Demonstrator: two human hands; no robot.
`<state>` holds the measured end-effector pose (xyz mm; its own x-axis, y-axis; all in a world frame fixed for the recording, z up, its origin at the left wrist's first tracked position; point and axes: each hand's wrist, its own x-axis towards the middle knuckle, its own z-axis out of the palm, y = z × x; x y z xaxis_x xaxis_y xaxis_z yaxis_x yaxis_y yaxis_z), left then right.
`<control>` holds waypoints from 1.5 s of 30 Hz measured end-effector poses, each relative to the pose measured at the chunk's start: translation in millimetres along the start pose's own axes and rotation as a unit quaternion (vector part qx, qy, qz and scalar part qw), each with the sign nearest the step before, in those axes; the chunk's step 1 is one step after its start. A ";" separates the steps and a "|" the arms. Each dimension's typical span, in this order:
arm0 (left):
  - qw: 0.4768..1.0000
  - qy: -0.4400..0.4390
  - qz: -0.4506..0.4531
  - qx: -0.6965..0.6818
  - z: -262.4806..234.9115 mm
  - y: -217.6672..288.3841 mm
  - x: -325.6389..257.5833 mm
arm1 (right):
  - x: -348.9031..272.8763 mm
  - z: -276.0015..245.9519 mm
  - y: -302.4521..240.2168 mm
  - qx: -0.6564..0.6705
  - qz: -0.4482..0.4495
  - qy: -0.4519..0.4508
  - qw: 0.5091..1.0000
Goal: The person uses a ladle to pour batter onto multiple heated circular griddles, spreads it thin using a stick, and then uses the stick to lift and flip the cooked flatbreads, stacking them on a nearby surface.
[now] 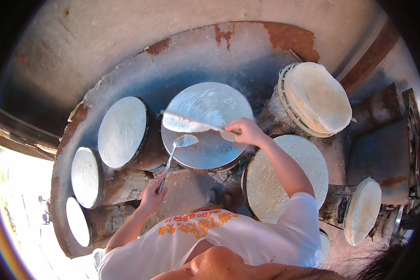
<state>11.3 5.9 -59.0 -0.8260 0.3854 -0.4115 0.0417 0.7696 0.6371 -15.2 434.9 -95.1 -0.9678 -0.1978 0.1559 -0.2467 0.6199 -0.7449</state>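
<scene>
A round griddle (210,156) lies in front of me, its far part coated with pale batter (214,98) and its near part showing bare grey metal. My right hand (246,132) is closed round the handle of a long flat spreader (191,120), which lies across the griddle at the batter's near edge. Blur hides whether the blade presses on the surface. In my left hand (151,195), closed on its dark handle, is a metal ladle (185,140); its bowl is over the griddle's near left part, apart from the spreader.
Under my right forearm is another griddle (284,182) covered by a pale flatbread. Pale rounds stacked on a round rack (287,105) stand far right. More coated griddles (122,133) line the left, and one (363,211) the right. A rusty curved metal wall (191,39) rises behind.
</scene>
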 end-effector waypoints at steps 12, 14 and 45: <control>0.992 0.007 -0.082 -0.094 -9.2 -9.0 -32.0 | -5.6 -7.6 16.9 0.027 0.121 -0.037 0.992; 0.993 0.000 -0.077 -0.094 -17.1 4.2 -33.9 | -5.1 -1.3 4.8 0.025 0.082 -0.049 0.995; 0.787 -0.186 0.188 -0.558 -140.1 -12.0 -26.0 | 69.9 351.7 -167.9 0.592 0.200 0.322 0.711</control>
<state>-46.5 -84.7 35.4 -0.6425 0.7612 -0.0882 -0.4478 -0.2796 0.8493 -23.6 49.9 -187.2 -0.8647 0.4404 -0.2416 -0.0985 -0.6203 -0.7782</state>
